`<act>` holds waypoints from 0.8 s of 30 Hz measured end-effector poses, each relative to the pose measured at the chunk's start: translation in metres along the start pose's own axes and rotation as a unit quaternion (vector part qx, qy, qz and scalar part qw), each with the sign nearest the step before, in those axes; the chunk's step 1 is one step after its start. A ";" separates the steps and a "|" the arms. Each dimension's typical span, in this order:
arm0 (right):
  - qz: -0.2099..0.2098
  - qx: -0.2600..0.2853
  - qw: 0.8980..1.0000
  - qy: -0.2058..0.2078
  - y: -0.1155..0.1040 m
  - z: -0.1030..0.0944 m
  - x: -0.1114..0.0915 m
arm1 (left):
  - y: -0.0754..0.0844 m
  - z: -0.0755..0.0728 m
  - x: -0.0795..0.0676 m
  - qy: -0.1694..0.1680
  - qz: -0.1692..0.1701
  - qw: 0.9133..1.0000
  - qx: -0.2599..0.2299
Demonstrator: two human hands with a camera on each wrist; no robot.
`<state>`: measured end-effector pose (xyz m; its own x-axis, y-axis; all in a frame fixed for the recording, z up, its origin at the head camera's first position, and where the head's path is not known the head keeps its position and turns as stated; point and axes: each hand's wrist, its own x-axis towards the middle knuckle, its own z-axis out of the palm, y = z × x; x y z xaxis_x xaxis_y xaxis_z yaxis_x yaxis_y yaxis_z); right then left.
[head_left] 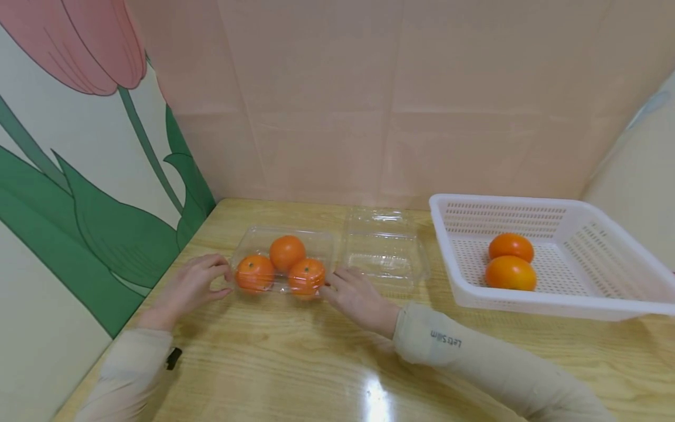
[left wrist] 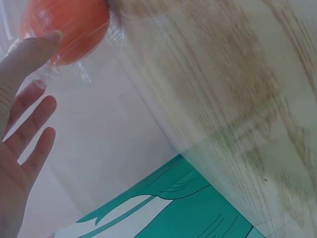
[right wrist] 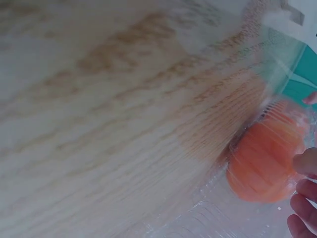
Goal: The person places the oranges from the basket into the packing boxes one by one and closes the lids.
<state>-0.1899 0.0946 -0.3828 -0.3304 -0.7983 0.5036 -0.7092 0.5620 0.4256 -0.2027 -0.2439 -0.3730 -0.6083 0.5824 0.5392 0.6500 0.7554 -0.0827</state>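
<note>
A clear plastic box (head_left: 282,232) holds three round orange fruits (head_left: 287,252), and its plastic passes over the fruit in both wrist views. My left hand (head_left: 196,284) is at the box's left end, thumb apart from the fingers; in the left wrist view the thumb overlaps one fruit and the other fingers are spread. At the right end, my right hand (head_left: 358,298) has its fingertips right at the box's edge, beside the front right fruit (head_left: 307,276). The right wrist view shows its fingers (right wrist: 304,191) loosely bent next to the plastic.
Just right of the box lies an opened clear plastic container (head_left: 382,258). A white perforated basket (head_left: 554,305) with two orange fruits (head_left: 510,272) stands farther right on the wooden table (head_left: 253,375). Walls rise behind and at the left, the left one painted with a tulip (head_left: 89,47).
</note>
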 end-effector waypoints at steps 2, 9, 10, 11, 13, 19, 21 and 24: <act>-0.004 -0.006 1.000 -0.001 0.000 0.000 0.000 | 0.000 0.000 0.000 0.000 0.000 1.000 0.001; -0.010 -0.013 1.000 -0.020 0.000 -0.002 0.001 | -0.001 0.001 -0.001 -0.003 -0.002 1.000 0.005; -0.010 -0.012 1.000 -0.022 0.000 -0.003 0.001 | -0.001 0.001 -0.001 -0.002 -0.001 1.000 0.004; -0.010 -0.012 1.000 -0.024 0.000 -0.002 0.001 | -0.001 0.001 -0.001 -0.002 0.000 1.000 0.005; -0.009 -0.011 1.000 -0.025 0.000 -0.003 0.001 | -0.002 0.002 -0.002 0.000 0.002 1.000 0.005; -0.006 -0.009 1.000 -0.025 0.000 -0.002 0.002 | -0.002 0.003 -0.002 0.000 -0.002 1.000 0.002; -0.003 -0.009 1.000 -0.026 0.000 -0.002 0.002 | -0.002 0.003 -0.002 -0.002 -0.005 1.000 0.000; -0.002 -0.005 1.000 -0.025 0.000 -0.003 0.003 | -0.002 0.002 -0.001 -0.004 -0.005 1.000 -0.002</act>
<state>-0.1893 0.0933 -0.3790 -0.3591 -0.8098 0.4640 -0.7039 0.5615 0.4351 -0.2041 -0.2454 -0.3754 -0.6178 0.5773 0.5338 0.6459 0.7598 -0.0742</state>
